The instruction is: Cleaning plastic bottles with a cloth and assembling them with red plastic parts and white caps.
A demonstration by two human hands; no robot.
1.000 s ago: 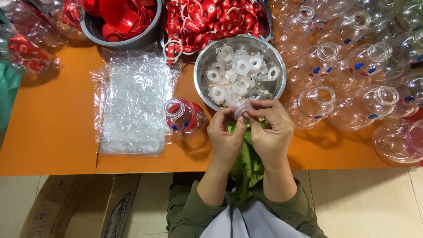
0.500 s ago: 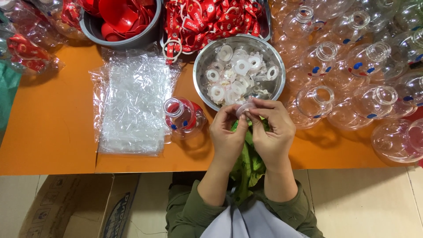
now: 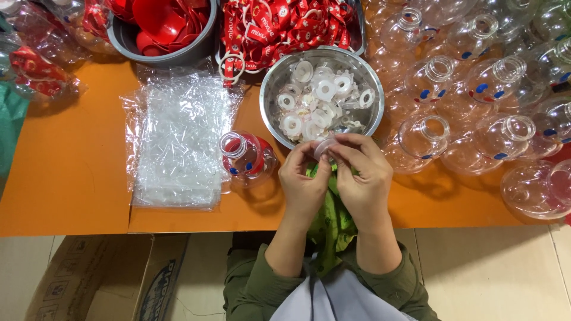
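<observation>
My left hand (image 3: 305, 181) and my right hand (image 3: 361, 176) meet just below the rim of a steel bowl (image 3: 275, 76) and pinch one small clear plastic ring part (image 3: 324, 147) between their fingertips. The bowl holds several more clear ring parts (image 3: 316, 103). A green cloth (image 3: 333, 224) hangs beneath my hands. To the left of my left hand stands a clear round bottle with something red inside (image 3: 247, 157).
A stack of clear plastic bags (image 3: 175, 138) lies on the orange table (image 3: 65, 178). At the back are a grey bowl of red caps (image 3: 156, 28) and a tray of red straps (image 3: 285, 22). Several clear round bottles (image 3: 476, 101) crowd the right side. A cardboard box (image 3: 101, 279) sits on the floor.
My hands stay together at the bowl's near rim; the fingers shift slightly on the small clear part.
</observation>
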